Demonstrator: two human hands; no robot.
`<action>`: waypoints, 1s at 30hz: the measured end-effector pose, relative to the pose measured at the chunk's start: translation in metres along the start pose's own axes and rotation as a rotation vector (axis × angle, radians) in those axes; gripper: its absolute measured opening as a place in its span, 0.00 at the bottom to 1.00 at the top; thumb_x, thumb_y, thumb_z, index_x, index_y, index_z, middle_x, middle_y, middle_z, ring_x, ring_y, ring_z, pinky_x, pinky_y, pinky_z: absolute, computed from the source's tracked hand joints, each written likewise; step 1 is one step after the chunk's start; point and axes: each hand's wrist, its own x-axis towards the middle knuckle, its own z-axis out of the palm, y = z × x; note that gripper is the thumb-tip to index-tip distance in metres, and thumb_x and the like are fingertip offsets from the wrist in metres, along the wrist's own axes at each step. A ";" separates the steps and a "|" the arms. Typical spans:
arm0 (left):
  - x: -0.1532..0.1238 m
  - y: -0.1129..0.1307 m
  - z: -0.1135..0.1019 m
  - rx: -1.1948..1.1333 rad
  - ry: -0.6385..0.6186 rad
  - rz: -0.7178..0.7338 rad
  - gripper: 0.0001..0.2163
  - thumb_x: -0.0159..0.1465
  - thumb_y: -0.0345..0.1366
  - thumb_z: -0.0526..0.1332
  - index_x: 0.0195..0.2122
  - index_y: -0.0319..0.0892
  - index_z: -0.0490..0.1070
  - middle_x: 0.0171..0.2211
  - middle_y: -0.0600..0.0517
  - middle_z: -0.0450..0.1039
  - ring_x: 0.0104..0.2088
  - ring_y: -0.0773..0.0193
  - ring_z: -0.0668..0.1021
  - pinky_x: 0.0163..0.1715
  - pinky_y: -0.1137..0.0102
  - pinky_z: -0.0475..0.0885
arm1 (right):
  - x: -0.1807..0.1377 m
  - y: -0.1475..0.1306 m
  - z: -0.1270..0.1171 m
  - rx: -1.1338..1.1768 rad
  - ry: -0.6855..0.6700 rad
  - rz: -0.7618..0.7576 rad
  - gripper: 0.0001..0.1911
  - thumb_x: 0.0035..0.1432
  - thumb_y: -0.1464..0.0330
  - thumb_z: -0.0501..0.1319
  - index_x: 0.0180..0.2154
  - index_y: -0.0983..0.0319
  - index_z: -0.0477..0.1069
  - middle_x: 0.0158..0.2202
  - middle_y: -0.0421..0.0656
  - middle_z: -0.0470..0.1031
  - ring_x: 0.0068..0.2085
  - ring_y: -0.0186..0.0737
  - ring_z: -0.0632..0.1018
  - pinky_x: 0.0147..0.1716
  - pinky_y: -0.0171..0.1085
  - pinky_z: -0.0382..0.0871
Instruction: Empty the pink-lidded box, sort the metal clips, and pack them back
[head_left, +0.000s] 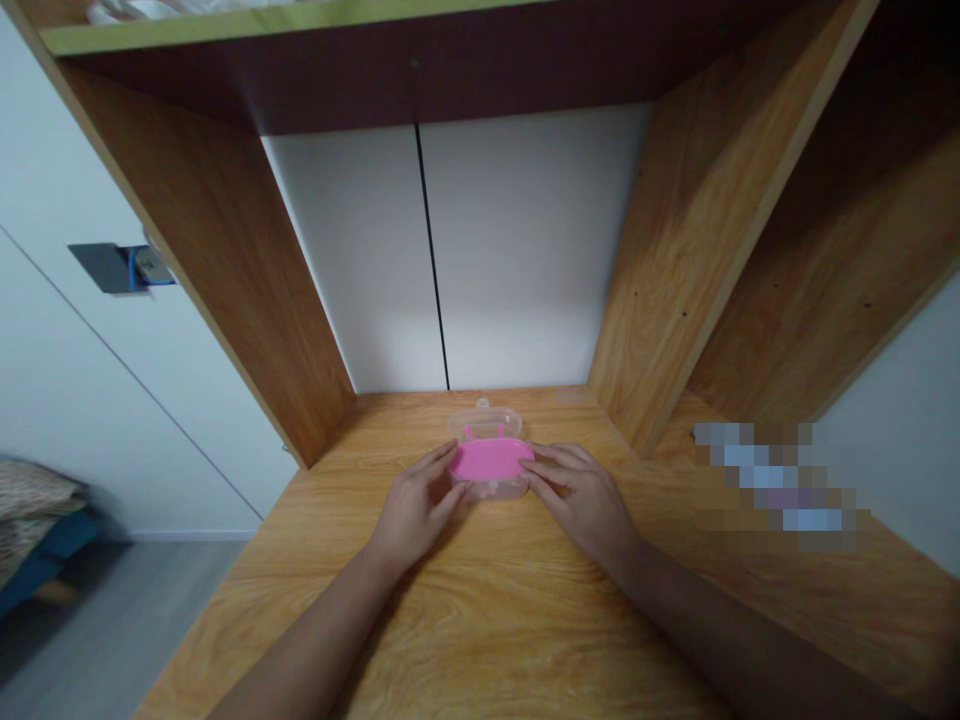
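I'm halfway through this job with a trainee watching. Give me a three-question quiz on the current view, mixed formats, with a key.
1. True or false: the left hand and the right hand are at opposite ends of the pink piece.

2. Multiple choice: which surface lies beneath the clear container?
A) grey floor
B) wooden desktop
C) green-edged shelf

3. Fill in the blank: the thin line running down the white back panel is ____ in colour.

Key: 1. True; 2. B; 3. black
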 end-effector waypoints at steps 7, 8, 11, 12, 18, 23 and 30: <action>0.001 -0.002 0.000 -0.033 -0.011 -0.021 0.21 0.66 0.40 0.63 0.60 0.41 0.71 0.60 0.41 0.72 0.59 0.51 0.76 0.60 0.51 0.71 | -0.007 0.004 0.003 -0.065 -0.049 -0.074 0.20 0.64 0.65 0.63 0.57 0.56 0.74 0.59 0.45 0.74 0.60 0.51 0.73 0.60 0.53 0.69; 0.001 -0.002 -0.001 -0.039 -0.010 -0.028 0.21 0.66 0.41 0.64 0.59 0.41 0.71 0.59 0.41 0.72 0.58 0.51 0.76 0.60 0.51 0.71 | -0.007 0.004 0.003 -0.073 -0.060 -0.074 0.21 0.63 0.65 0.63 0.58 0.56 0.73 0.60 0.45 0.74 0.60 0.52 0.73 0.60 0.53 0.69; 0.001 -0.001 -0.001 -0.055 -0.002 -0.038 0.21 0.66 0.40 0.65 0.59 0.41 0.72 0.59 0.42 0.73 0.58 0.52 0.76 0.60 0.52 0.71 | -0.005 0.002 0.001 -0.094 -0.078 -0.063 0.24 0.63 0.67 0.62 0.60 0.56 0.70 0.60 0.45 0.73 0.59 0.51 0.74 0.60 0.54 0.70; 0.001 -0.001 -0.001 -0.058 0.000 -0.038 0.21 0.66 0.40 0.65 0.59 0.41 0.72 0.59 0.42 0.73 0.58 0.51 0.76 0.60 0.52 0.72 | -0.005 0.001 0.000 -0.100 -0.082 -0.062 0.24 0.64 0.68 0.62 0.61 0.55 0.69 0.59 0.45 0.74 0.59 0.51 0.75 0.60 0.54 0.70; 0.000 -0.003 0.000 -0.042 -0.010 -0.016 0.22 0.64 0.39 0.66 0.60 0.42 0.71 0.60 0.41 0.72 0.58 0.51 0.76 0.60 0.51 0.71 | -0.004 -0.001 -0.001 -0.192 -0.099 -0.092 0.24 0.64 0.69 0.61 0.61 0.54 0.69 0.61 0.44 0.72 0.62 0.56 0.71 0.60 0.57 0.68; 0.000 -0.003 0.001 -0.016 -0.019 -0.010 0.21 0.65 0.39 0.64 0.59 0.42 0.72 0.60 0.42 0.71 0.59 0.51 0.75 0.61 0.51 0.70 | -0.002 0.002 0.001 -0.165 -0.132 -0.120 0.23 0.66 0.70 0.59 0.61 0.57 0.69 0.61 0.45 0.72 0.62 0.53 0.72 0.61 0.55 0.68; 0.000 -0.002 0.003 0.017 -0.005 -0.014 0.21 0.66 0.39 0.63 0.59 0.42 0.72 0.60 0.41 0.70 0.59 0.50 0.75 0.60 0.51 0.71 | -0.004 0.002 0.004 -0.074 -0.095 -0.102 0.24 0.65 0.71 0.59 0.61 0.55 0.68 0.61 0.45 0.72 0.57 0.50 0.76 0.59 0.54 0.71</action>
